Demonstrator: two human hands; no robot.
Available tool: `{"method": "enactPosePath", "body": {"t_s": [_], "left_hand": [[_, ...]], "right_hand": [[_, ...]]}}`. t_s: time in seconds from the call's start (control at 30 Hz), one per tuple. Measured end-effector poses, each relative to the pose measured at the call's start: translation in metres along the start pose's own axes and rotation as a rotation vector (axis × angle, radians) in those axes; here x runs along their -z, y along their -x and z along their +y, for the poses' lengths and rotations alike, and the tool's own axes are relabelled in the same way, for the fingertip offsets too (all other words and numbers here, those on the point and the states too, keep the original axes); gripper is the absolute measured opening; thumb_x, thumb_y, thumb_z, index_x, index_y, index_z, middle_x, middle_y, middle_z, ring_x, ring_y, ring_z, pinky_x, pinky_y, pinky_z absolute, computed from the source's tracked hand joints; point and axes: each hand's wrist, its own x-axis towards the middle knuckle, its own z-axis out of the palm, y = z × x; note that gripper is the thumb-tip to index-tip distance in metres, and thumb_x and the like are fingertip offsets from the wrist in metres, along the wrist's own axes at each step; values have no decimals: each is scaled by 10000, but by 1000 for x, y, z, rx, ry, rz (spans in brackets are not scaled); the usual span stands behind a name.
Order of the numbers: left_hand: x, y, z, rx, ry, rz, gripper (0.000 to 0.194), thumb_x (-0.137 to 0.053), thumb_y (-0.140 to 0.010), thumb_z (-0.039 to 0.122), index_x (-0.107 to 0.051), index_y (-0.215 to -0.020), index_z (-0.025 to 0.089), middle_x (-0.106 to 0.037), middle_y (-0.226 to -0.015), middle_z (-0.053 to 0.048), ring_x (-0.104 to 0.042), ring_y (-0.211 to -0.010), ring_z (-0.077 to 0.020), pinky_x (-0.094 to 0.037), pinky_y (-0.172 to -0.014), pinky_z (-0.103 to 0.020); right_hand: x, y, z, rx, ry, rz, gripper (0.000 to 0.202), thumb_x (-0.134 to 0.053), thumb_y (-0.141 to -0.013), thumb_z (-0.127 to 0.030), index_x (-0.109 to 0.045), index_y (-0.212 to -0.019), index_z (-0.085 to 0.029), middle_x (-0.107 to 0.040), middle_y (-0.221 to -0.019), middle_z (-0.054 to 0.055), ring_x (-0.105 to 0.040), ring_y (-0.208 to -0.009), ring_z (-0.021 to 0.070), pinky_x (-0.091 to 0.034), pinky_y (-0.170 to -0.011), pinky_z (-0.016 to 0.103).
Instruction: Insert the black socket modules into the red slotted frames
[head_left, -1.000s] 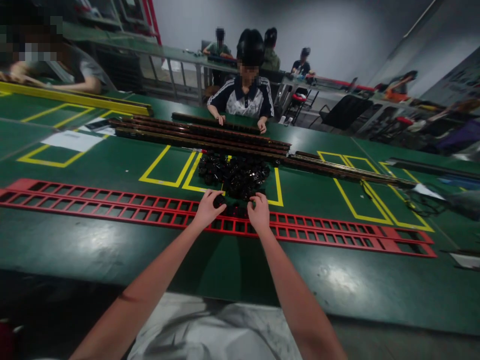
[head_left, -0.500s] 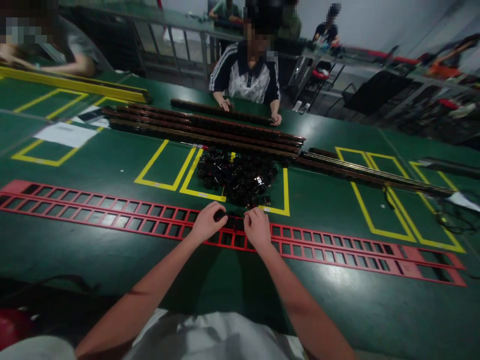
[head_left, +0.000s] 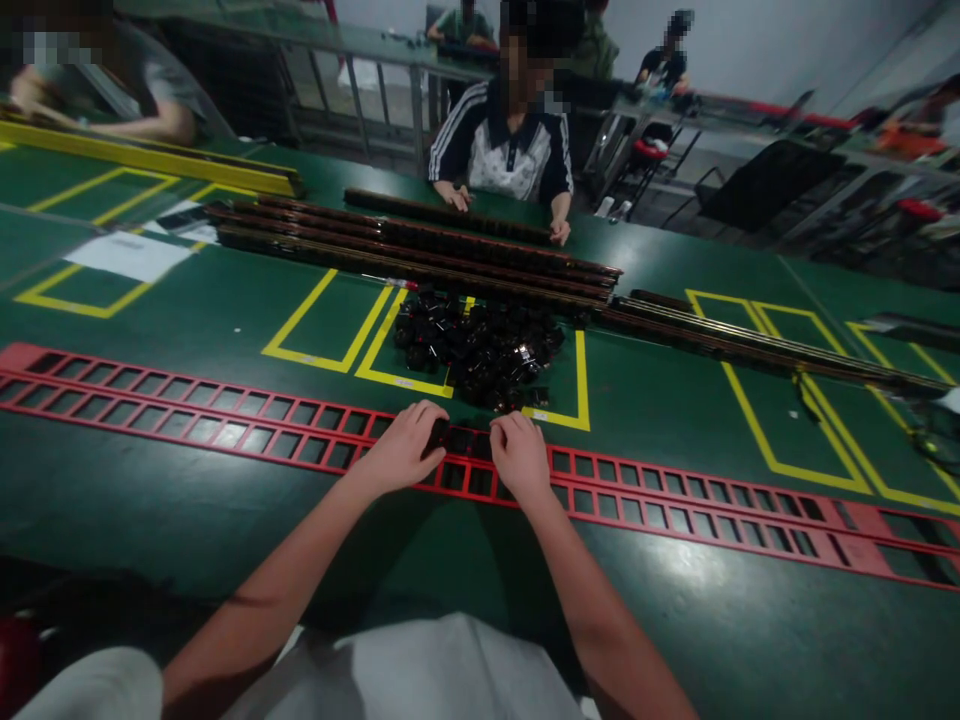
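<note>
A long red slotted rack (head_left: 225, 415) runs across the green table (head_left: 150, 330) in front of me. My left hand (head_left: 405, 447) rests on the rack with a small black part (head_left: 436, 434) pinched at its fingertips. Close beside it, my right hand (head_left: 519, 455) presses down on the rack, fingers curled over black parts seated in the slots (head_left: 466, 441); what it grips is hidden. Just beyond both hands lies a pile of small black parts (head_left: 476, 343) inside a yellow taped box.
Long dark rails (head_left: 420, 250) lie stacked across the table behind the pile. A person in a dark and white jacket (head_left: 504, 155) sits opposite with hands on a rail. Another person (head_left: 97, 95) works at the far left by a yellow bar (head_left: 150, 160). White paper (head_left: 127, 255) lies left.
The view has tilted down and shifted slightly. Both hands stay on the same stretch of the red rack, the left fingers closing further over the black part.
</note>
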Motion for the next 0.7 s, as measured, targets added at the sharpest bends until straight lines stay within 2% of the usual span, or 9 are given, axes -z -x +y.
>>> {"method": "enactPosePath", "body": {"t_s": [0.13, 0.23, 0.43, 0.7], "left_hand": [[5, 7, -3, -29, -16, -35, 316, -566, -871, 239, -504, -1179, 206, -548, -1171, -100, -529, -1100, -284, -451, -973, -460], [5, 10, -7, -19, -11, -15, 334, -582, -876, 236, -502, -1198, 206, -548, -1192, -98, -526, -1122, -273, -454, -978, -440], [-1, 9, -10, 12, -87, -40, 331, -577, -912, 307, -497, -1221, 219, -580, -1205, -89, -542, -1110, -277, -430, -956, -444], [3, 6, -6, 16, -85, -64, 328, -584, -892, 348, -517, -1189, 225, -601, -1184, -76, -559, -1074, -273, -413, -943, -420]], "right_hand": [[1, 0, -1, 3, -3, -7, 221, -442, -962, -199, -636, -859, -222, -635, -911, 53, -564, -923, 218, -387, -785, 346], [2, 0, -1, 11, 3, -21, 230, -437, -969, -200, -633, -851, -221, -630, -905, 55, -558, -915, 218, -385, -783, 344], [4, 0, -1, 26, 10, -52, 228, -430, -977, -204, -632, -870, -214, -624, -912, 55, -551, -921, 221, -392, -790, 345], [5, 0, -1, 29, -5, -66, 229, -420, -978, -208, -632, -892, -211, -616, -928, 66, -547, -911, 225, -412, -805, 348]]}}
